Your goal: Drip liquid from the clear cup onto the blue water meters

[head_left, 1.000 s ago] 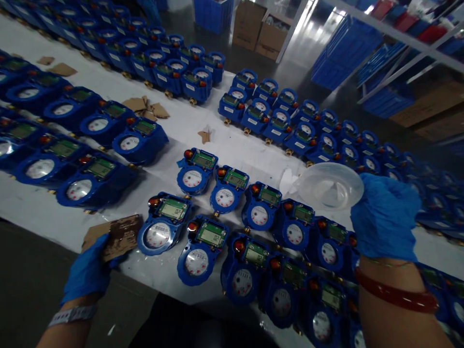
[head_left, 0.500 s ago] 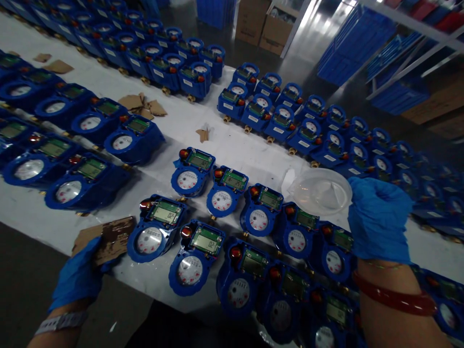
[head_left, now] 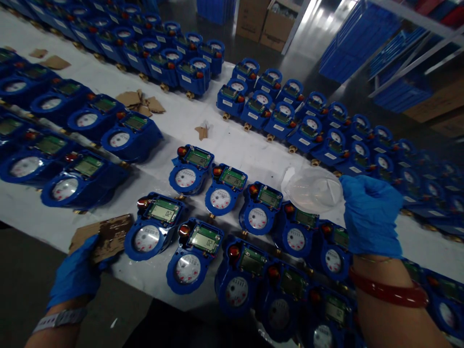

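Note:
In a blue glove, my left hand is closed on a torn piece of cardboard with a dark wet-looking stain, at the table's front edge. My gloved right hand grips a translucent plastic cup, tilted with its mouth to the left, above a blue water meter. Some clear matter shows inside the cup; I cannot tell how much. Between my hands stand two rows of such meters with round dials and exposed green circuit boards. One meter in the front row has a lit display.
More meters fill the table's left side, and others line its far edge. Cardboard scraps lie on the white table cover. Beyond are cardboard boxes, blue crates and a metal rack.
My right hand and the cup have shifted slightly left, and the cup looks more tilted. The left hand still holds the cardboard. The view has moved a little.

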Available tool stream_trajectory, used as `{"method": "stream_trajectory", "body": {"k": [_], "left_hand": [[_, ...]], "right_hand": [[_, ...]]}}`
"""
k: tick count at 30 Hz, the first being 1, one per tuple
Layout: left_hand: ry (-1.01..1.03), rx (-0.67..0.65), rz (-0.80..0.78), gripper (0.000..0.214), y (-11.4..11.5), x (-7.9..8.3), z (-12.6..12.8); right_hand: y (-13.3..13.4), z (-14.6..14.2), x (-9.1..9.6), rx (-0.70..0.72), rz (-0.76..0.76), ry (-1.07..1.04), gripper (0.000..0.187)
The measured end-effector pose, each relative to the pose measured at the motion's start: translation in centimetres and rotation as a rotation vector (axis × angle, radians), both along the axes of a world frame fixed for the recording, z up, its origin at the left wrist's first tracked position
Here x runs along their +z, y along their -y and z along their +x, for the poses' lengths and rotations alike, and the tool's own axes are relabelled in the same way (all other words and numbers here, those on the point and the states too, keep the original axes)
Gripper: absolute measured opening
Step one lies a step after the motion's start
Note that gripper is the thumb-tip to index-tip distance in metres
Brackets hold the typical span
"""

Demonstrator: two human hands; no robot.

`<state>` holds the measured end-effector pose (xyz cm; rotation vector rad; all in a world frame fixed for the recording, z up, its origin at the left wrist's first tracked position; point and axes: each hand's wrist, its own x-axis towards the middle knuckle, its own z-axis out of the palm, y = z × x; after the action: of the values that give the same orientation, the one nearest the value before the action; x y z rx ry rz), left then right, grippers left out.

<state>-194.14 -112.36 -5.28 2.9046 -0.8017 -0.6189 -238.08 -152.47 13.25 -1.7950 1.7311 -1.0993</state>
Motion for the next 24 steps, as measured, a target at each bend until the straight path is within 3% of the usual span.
{"method": "stream_trajectory", "body": {"k": [8,24], "left_hand": [[0.048,-0.082,-0.004,0.069,-0.92,-1.0,0.61],[0.051,-0.108,0.021,0.072,-0.79,-0.86,0.64]], "right_hand": [[-0.01,0.6,0.11,-0.017,0.019,0.027,0.042],[0.13,0.12,-0.11,0.011,-0.007,-0.028,0.04]]}}
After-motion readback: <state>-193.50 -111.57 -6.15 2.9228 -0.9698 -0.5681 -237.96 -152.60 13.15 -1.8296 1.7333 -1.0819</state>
